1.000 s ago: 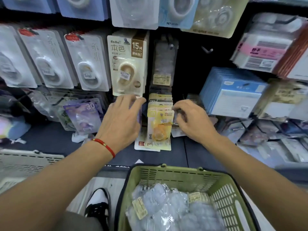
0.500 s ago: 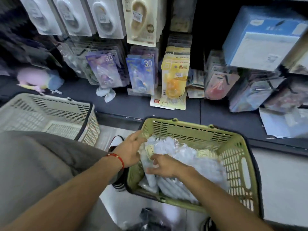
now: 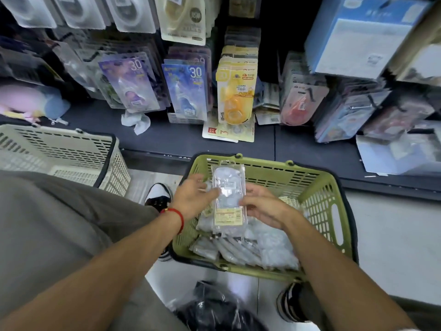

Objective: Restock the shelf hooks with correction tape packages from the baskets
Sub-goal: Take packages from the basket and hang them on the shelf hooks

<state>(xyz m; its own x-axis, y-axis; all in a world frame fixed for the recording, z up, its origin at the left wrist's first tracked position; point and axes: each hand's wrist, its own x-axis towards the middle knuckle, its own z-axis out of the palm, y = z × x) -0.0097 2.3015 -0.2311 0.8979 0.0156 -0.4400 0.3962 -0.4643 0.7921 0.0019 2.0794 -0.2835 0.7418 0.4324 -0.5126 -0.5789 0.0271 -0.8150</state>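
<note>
Since the earlier frame, a clear packet [image 3: 228,195] has been lifted out of the green basket [image 3: 317,187] and is now held above the heap of packets [image 3: 257,244], where both hands had been buried among them half a second ago.

Taken largest first, with the green basket as landmark: the shelf [image 3: 152,137] runs along the basket's far side, and hung rows of packages stand above it, the yellow row [image 3: 236,91] lying straight beyond the basket's far rim. A white basket [image 3: 71,149] sits off the green basket's left side. Inside the green basket, the heap of packets is piled toward the near and right walls.

The held packet is poised over the basket's left half, its long axis pointing from the near rim toward the shelf, label end nearer the person. It is pinched along its left edge by the left hand [image 3: 193,199], thumb laid across the front. The right hand [image 3: 262,206] is curled against its right edge with the fingertips on it.

The hooks lie up and forward of both hands, so the packet's far end, where a hang hole is presumed but cannot be made out, already faces them. Neither hand is clearly nearer.
</note>
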